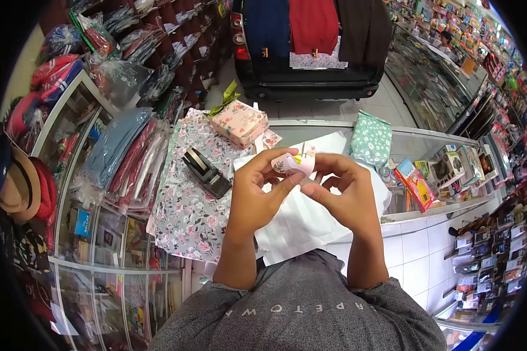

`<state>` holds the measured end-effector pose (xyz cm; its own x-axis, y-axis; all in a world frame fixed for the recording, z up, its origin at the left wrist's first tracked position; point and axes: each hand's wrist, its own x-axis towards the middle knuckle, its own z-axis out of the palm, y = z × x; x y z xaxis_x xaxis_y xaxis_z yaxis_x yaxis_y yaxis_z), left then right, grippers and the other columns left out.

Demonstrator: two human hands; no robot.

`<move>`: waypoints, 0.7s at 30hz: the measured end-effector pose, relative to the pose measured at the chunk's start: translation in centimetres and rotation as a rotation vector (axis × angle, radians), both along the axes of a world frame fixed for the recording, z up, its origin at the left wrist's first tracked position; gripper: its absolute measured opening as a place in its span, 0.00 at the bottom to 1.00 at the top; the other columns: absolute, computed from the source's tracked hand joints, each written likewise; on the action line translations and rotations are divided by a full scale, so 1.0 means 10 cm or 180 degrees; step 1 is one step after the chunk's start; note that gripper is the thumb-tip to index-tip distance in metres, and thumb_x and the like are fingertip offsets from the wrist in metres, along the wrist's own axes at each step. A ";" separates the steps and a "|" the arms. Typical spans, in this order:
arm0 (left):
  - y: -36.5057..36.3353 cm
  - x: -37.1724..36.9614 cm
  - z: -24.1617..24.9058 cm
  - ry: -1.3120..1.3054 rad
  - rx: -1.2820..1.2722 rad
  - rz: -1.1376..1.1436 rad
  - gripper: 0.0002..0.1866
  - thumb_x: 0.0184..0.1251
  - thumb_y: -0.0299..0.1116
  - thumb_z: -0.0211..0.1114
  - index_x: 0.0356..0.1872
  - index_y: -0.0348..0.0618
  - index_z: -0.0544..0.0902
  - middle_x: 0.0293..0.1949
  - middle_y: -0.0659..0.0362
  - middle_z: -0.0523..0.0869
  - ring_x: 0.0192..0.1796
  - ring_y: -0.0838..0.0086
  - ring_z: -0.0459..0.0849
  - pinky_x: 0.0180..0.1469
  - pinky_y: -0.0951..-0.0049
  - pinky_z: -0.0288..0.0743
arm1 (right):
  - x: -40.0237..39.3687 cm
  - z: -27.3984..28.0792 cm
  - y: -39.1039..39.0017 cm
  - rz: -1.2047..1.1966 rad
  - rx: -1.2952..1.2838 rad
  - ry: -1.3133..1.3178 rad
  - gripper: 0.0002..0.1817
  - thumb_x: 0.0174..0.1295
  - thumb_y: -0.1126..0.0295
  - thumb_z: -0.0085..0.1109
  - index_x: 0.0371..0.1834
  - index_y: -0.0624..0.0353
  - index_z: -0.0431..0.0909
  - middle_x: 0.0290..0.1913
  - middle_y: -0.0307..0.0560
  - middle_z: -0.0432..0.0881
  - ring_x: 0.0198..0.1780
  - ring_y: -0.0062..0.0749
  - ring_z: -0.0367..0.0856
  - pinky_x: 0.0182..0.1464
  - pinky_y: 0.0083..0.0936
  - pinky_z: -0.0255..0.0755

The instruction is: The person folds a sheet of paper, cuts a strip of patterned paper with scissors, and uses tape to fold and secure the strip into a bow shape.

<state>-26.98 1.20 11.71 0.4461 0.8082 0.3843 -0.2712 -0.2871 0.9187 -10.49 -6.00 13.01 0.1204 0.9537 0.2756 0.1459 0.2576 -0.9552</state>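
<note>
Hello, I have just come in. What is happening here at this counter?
A person stands at a glass counter in a shop and holds a small pink floral piece of paper between both hands. The left hand and the right hand pinch it together above a white sheet. On the counter lie floral wrapping paper, a black tape dispenser, a wrapped pink gift box with a green ribbon, and a green floral packet.

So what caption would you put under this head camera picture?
Both hands, left and right, pinch a small pink paper above white paper on a shop counter.
</note>
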 end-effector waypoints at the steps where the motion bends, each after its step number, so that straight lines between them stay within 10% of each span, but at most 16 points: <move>1: 0.00 0.00 0.00 0.0033 -0.0009 0.0026 0.21 0.63 0.24 0.72 0.57 0.37 0.80 0.46 0.57 0.88 0.46 0.80 0.85 0.44 0.80 0.77 | -0.03 -0.01 -0.01 -0.0352 0.0060 0.0025 0.26 0.53 0.64 0.78 0.52 0.66 0.82 0.41 0.44 0.86 0.38 0.18 0.79 0.35 0.14 0.71; 7: 0.00 0.01 -0.01 0.0154 -0.0088 -0.0080 0.22 0.63 0.23 0.72 0.58 0.37 0.79 0.46 0.57 0.88 0.46 0.81 0.85 0.40 0.83 0.74 | 0.06 -0.05 -0.03 -0.0427 -0.0198 -0.0348 0.16 0.53 0.62 0.78 0.38 0.62 0.88 0.32 0.38 0.87 0.32 0.16 0.78 0.32 0.15 0.67; 21: 0.00 0.00 -0.04 0.0021 -0.0261 -0.0145 0.21 0.67 0.27 0.70 0.58 0.32 0.77 0.45 0.54 0.88 0.47 0.78 0.86 0.48 0.79 0.78 | 0.04 -0.17 -0.01 -0.0361 0.0105 0.0081 0.07 0.62 0.73 0.69 0.38 0.66 0.87 0.29 0.42 0.87 0.30 0.15 0.78 0.33 0.16 0.71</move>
<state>-27.00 1.20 11.30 0.4855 0.8157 0.3145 -0.2760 -0.1983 0.9405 -10.13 -6.12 11.36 0.2345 0.9240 0.3020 0.1517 0.2721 -0.9502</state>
